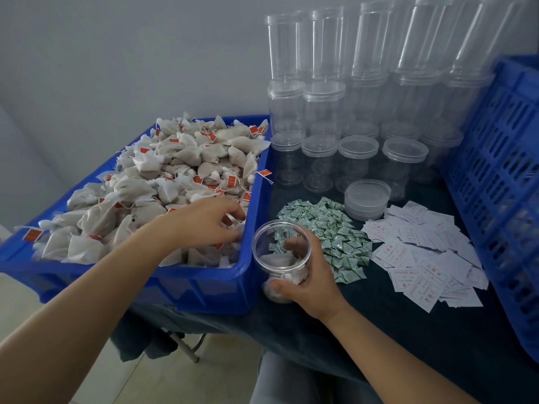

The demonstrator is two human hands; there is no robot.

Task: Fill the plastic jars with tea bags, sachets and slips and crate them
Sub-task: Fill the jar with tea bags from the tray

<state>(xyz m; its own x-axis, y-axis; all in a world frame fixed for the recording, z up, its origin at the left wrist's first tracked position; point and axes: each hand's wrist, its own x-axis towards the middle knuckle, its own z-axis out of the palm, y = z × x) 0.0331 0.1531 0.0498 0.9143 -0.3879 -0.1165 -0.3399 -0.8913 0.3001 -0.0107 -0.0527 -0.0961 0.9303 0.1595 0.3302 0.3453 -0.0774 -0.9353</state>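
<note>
A person sat at a table draped in dark cloth (379, 330), seen from above through a head-worn camera. The right hand (309, 275) wrapped its fingers and thumb around an open clear plastic jar (281, 258), which stood on the cloth just beside the near right corner of a blue tray (221, 290). A few white tea bags lay in the bottom of that jar. The left hand (204, 220) reached into the tray, fingers curled down among a heaped pile of tea bags (175, 176) with small red tags; it seemed to be pinching one, though the fingertips were partly buried and this was hard to confirm. To the right of the held jar lay a mound of small green sachets (329, 231), and beyond it a scatter of white paper slips (420, 258) printed in red. A short stack of clear lids (367, 199) sat behind the sachets. Rows of empty jars (350, 112) stood stacked at the back against the wall. A blue slatted crate (501, 185) stood at the far right edge
</note>
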